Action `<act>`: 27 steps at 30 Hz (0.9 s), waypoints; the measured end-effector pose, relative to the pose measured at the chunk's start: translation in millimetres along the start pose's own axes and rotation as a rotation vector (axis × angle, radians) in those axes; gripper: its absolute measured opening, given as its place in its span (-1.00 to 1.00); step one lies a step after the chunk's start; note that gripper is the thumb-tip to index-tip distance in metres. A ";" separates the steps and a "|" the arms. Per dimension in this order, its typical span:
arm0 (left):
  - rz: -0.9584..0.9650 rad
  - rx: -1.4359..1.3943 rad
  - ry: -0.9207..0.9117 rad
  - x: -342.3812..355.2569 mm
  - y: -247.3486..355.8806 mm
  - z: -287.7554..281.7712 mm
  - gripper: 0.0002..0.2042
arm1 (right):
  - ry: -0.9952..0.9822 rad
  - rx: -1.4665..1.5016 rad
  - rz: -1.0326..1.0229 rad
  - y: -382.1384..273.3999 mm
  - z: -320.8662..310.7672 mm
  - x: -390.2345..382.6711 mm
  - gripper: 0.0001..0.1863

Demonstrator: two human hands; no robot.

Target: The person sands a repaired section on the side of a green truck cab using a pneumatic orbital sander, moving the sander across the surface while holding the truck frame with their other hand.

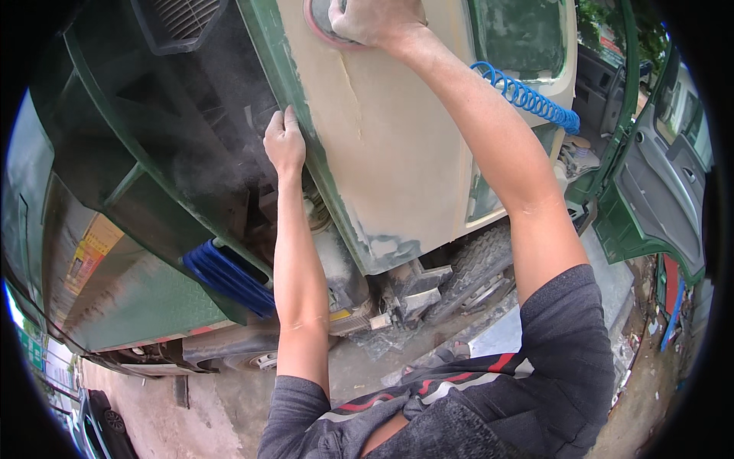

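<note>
My right hand (378, 17) grips a round sanding tool (325, 21) with a pinkish rim at the top of the view, against a cream-coated truck cab panel (401, 145). My left hand (284, 141) has its fingers curled on the green edge (306, 145) of that panel, left of the sander. Pale dust hangs in the dark gap to the left. A blue coiled hose (535, 99) crosses the panel's right side, partly behind my right arm.
An open green door (650, 206) stands at right. At left are the truck's green body (138, 291), a vent (176, 19) and a dark blue bundle (222, 271). A tyre (466, 275) sits below the cab; a parked car (103, 421) is at lower left.
</note>
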State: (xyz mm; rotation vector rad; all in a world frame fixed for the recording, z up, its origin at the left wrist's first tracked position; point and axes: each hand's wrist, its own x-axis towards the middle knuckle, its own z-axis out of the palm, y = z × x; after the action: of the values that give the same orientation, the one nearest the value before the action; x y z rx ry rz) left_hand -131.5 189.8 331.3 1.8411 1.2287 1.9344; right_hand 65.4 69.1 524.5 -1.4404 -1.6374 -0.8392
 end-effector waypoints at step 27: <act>0.012 0.054 -0.032 3.6 10.0 -1.8 -0.63 | 0.093 0.131 0.085 44.6 -7.8 -13.4 -0.69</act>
State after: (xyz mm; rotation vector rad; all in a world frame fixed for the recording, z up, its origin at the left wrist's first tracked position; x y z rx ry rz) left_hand -129.9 185.1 340.8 1.9025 1.2748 1.8880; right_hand 111.3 62.1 515.6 -1.3500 -1.5217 -0.7261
